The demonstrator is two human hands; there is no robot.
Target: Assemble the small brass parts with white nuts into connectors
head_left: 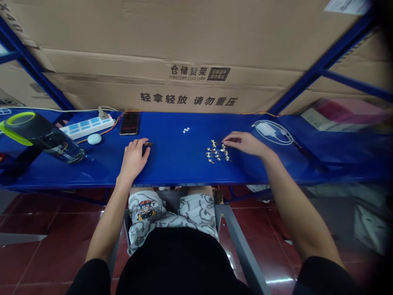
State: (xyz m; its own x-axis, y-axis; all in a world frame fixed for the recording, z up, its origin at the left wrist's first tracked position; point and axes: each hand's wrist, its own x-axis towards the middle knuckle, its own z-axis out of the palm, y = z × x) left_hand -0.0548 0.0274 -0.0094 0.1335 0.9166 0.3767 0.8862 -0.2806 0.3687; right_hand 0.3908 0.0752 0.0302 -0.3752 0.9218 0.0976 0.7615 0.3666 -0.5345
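Note:
My left hand rests on the blue tabletop, fingers curved and thumb held apart. Beside its index fingertip lie a few thin, dark-and-gold metal pieces, too small to name. At the right, my right hand has its thumb and forefinger pinched together at the edge of a group of small white-and-metal pieces. One such piece is at those fingertips; its exact shape is too small to tell. Between my hands, farther back, lie several small white discs.
Left on the blue table are a water bottle, a power strip, a pale rounded object and a phone. A white charger and cable lie at right. Cardboard stands behind, with blue shelf posts.

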